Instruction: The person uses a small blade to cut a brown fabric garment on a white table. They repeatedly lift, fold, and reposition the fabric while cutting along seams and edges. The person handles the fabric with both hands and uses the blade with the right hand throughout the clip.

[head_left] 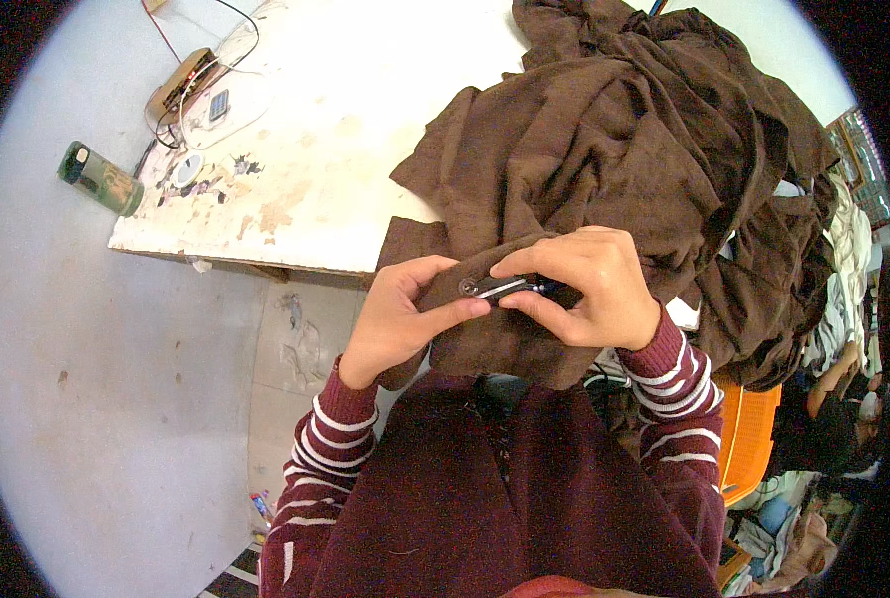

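Note:
Brown cloth (604,149) lies heaped over the table's right half and hangs down its front edge toward me. My left hand (405,314) pinches a fold of it between thumb and fingers, close to a small round button (468,287). In my right hand (589,284) is a small dark tool with slim metal blades, which looks like thread snips (510,289). Its tip lies against the cloth right beside the button. The fingers of my right hand partly cover the tool's handle.
A worn white table (355,149) spreads ahead, with a green bottle (101,179) at its left edge. Behind that are a wired box (180,85) and a small device (219,105). An orange crate (749,439) stands at right, near piled clothes and another person's arm (832,379).

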Tool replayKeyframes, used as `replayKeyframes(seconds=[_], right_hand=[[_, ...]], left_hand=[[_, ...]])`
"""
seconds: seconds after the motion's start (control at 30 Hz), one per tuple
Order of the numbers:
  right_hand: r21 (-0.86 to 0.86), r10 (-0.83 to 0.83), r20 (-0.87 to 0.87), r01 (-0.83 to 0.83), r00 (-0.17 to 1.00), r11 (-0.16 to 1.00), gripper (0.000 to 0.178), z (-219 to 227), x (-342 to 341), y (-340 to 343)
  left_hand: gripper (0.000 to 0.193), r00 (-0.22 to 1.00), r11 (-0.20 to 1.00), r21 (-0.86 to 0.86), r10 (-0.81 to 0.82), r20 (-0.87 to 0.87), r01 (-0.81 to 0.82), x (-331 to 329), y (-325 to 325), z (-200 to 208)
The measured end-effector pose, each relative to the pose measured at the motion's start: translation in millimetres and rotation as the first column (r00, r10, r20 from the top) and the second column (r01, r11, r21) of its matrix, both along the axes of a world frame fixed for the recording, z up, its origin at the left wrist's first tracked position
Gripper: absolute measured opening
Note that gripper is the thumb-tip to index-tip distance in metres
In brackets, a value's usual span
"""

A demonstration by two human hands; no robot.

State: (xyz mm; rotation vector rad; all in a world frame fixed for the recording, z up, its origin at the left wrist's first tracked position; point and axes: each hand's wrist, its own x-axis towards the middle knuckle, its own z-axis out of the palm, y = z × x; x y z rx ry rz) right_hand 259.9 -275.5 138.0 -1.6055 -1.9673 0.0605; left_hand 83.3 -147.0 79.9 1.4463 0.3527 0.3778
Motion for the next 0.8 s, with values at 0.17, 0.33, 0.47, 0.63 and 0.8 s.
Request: replayKeyframes(seconds=[0.17,0.33,0.47,0.63,0.8], right_hand=[[-0.033,-0.027,-0.093,0.024,0.995,0.999,0.016,-1.7,0.9,3.7],[0.083,-0.297,-0.548,0.404,0.782,0.911,0.027,-1.7,32.8,-14.7],[0.098,-0.472,-0.481,0.580,0.739,0.808,0.033,-18.5,61.7,-50.1],[-0.063,-0.433,-0.285,0.434,0.855,0.899,0.048,-64.1,11.8,-83.9],[-0.335,-0.423,0.046,0.413,0.905,0.847,0.055,-108.1,-19.6,-92.7]], left_hand=[[0.026,0.999,0.999,0.034,-0.014,0.031,0.013,-4.0,-3.1,-4.9],[0.024,0.973,0.936,0.269,0.227,0.034,-0.227,4.8,44.6,16.4],[0.036,0.766,0.531,0.582,0.577,0.284,-0.616,20.9,155.3,4.6],[0.034,0.783,0.572,0.554,0.554,0.281,-0.604,-32.4,169.3,-71.0],[0.052,0.839,0.426,0.724,0.323,0.439,-0.543,-63.8,114.7,-90.2]])
